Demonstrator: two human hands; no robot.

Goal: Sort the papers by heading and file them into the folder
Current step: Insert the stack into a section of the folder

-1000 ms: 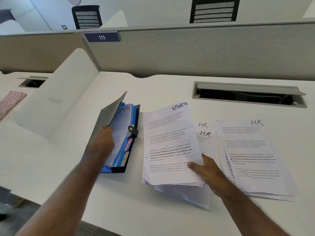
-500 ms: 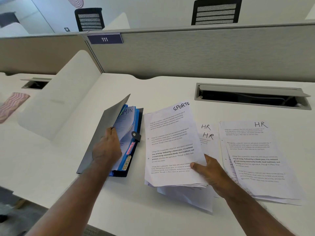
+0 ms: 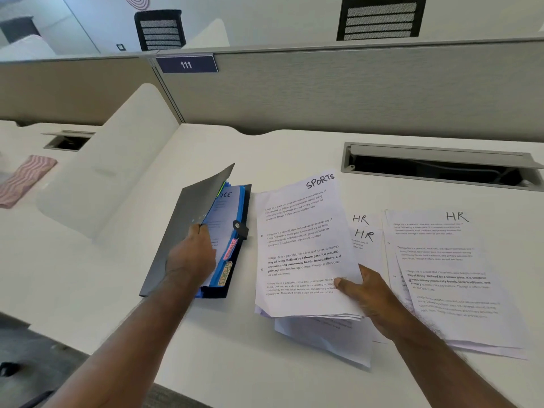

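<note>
Filing the SPORTS papers

My left hand grips the folder's raised cover; my right hand pinches the SPORTS stack.

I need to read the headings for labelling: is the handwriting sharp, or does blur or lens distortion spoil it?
Head view: SPORTS stack heading is sharp; HR pile print smears toward the right edge; wide-angle lens bends the partition.

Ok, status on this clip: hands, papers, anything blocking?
Left hand holds folder open at its dividers. Right hand pinches SPORTS stack, not yet filed. HR papers lie alongside on the desk. Nothing blocking the folder.
</note>
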